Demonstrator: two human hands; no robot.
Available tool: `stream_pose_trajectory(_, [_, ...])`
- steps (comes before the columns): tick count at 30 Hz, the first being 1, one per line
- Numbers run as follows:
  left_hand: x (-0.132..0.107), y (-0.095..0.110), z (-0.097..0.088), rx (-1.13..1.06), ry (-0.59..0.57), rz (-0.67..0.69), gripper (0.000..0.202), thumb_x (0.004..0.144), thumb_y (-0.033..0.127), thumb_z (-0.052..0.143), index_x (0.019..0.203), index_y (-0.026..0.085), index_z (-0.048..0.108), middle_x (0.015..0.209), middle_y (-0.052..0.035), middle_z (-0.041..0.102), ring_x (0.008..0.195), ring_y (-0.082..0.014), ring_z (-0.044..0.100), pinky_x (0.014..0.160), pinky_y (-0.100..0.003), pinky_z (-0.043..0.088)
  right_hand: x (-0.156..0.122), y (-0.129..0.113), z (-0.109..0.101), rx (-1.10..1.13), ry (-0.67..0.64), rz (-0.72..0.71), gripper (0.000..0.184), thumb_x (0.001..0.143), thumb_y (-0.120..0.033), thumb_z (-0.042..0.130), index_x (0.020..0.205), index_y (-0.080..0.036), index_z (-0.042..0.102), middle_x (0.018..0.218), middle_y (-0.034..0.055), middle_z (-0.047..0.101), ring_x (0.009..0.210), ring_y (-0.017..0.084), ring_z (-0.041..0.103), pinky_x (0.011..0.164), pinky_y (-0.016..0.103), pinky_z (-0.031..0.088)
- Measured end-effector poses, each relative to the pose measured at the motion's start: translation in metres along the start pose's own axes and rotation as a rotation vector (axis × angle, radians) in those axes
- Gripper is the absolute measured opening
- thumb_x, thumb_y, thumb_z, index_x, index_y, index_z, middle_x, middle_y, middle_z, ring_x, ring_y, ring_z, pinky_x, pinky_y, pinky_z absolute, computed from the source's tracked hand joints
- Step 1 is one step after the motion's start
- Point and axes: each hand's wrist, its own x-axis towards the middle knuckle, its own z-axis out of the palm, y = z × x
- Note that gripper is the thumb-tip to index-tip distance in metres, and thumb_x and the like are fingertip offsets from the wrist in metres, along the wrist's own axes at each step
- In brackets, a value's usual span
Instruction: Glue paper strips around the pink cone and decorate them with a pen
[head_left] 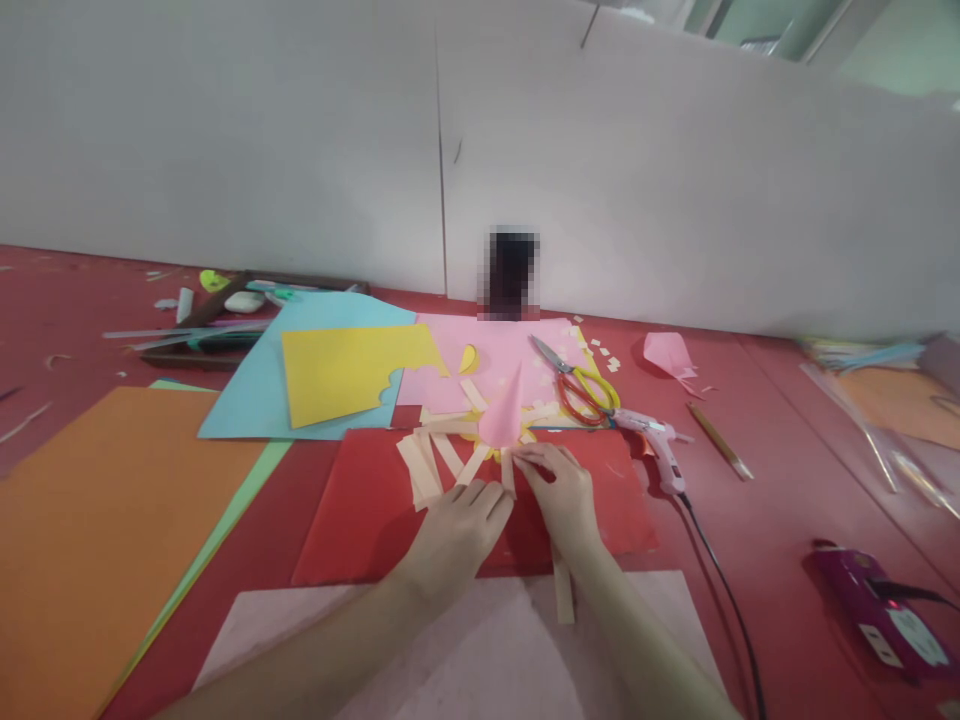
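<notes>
A pink paper cone (502, 408) stands upright on a yellow scalloped paper shape (486, 452), with cream paper strips spreading out around it. In front of the cone, a short cream strip (508, 470) lies between my two hands. My left hand (459, 535) is closed, its fingertips at the lower end of that strip. Thumb and forefinger of my right hand (561, 497) pinch at the strip's upper end, close to the cone's base. More cream strips (421, 468) lie to the left. Another long strip (563, 588) sticks out below my right wrist.
Right of the cone lie scissors (577, 378), a pink glue gun (656, 448) with its cord, and a pencil (718, 440). A purple power strip (885, 610) is at far right. Orange (112, 510), blue (247, 385) and yellow (337, 365) sheets cover the left. A red board (360, 520) lies underneath.
</notes>
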Motion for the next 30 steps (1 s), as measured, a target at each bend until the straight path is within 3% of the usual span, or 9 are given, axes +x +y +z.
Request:
stream_pose_trajectory(8, [0.0005, 0.0006, -0.0027, -0.004, -0.018, -0.003, 0.03, 0.083, 0.005, 0.035, 0.103, 0.017, 0.054, 0.085, -0.0054, 0.059, 0.08, -0.0177, 0.057, 0.068, -0.03, 0.048, -0.008, 0.0011, 0.0025, -0.191, -0.015, -0.149, 0.022, 0.084, -0.018, 0.048, 0.096, -0.024, 0.066, 0.086, 0.0057, 0.066, 0.084, 0.019, 0.058, 0.077, 0.033, 0.048])
stream_pose_trajectory(12, [0.0016, 0.0018, -0.0029, 0.029, -0.023, 0.017, 0.026, 0.082, 0.005, 0.036, 0.097, 0.014, 0.055, 0.082, -0.0052, 0.059, 0.076, -0.0187, 0.057, 0.063, -0.032, 0.048, -0.0096, 0.0003, 0.0015, -0.182, -0.033, -0.17, 0.025, 0.084, -0.014, 0.047, 0.101, -0.023, 0.063, 0.09, 0.006, 0.066, 0.086, 0.018, 0.057, 0.078, 0.032, 0.048])
stream_pose_trajectory(16, [0.0048, 0.0019, -0.0018, 0.03, 0.086, -0.01, 0.016, 0.088, 0.017, 0.041, 0.091, 0.016, 0.057, 0.078, -0.0035, 0.059, 0.074, -0.0173, 0.058, 0.065, -0.031, 0.047, -0.0084, 0.0003, 0.0011, -0.206, -0.026, -0.159, 0.026, 0.083, -0.015, 0.047, 0.1, -0.023, 0.064, 0.089, 0.0062, 0.066, 0.085, 0.019, 0.057, 0.078, 0.033, 0.049])
stream_pose_trajectory(20, [0.0083, -0.0027, -0.0021, 0.085, 0.192, -0.053, 0.018, 0.089, 0.021, 0.042, 0.097, 0.014, 0.057, 0.096, -0.0075, 0.062, 0.09, -0.0202, 0.058, 0.079, -0.035, 0.046, -0.0077, -0.0003, 0.0009, -0.22, -0.009, -0.19, 0.026, 0.083, -0.015, 0.048, 0.1, -0.024, 0.065, 0.087, 0.0055, 0.067, 0.084, 0.019, 0.058, 0.077, 0.033, 0.049])
stream_pose_trajectory(25, [0.0081, -0.0072, 0.0007, 0.164, 0.123, -0.203, 0.033, 0.087, 0.029, 0.044, 0.114, 0.012, 0.052, 0.111, -0.0124, 0.059, 0.1, -0.0256, 0.055, 0.086, -0.042, 0.043, -0.006, -0.0018, -0.0024, -0.267, -0.024, -0.314, 0.024, 0.088, -0.02, 0.044, 0.1, -0.023, 0.066, 0.099, 0.0056, 0.066, 0.091, 0.019, 0.056, 0.082, 0.035, 0.044])
stream_pose_trajectory(30, [0.0073, -0.0067, 0.0027, 0.117, 0.067, -0.25, 0.036, 0.087, 0.032, 0.045, 0.116, 0.012, 0.051, 0.115, -0.0123, 0.056, 0.104, -0.0267, 0.052, 0.09, -0.043, 0.04, -0.0047, 0.0001, -0.0036, -0.395, 0.031, -0.248, 0.024, 0.088, -0.026, 0.046, 0.092, -0.022, 0.069, 0.089, 0.0072, 0.062, 0.079, 0.018, 0.053, 0.075, 0.034, 0.043])
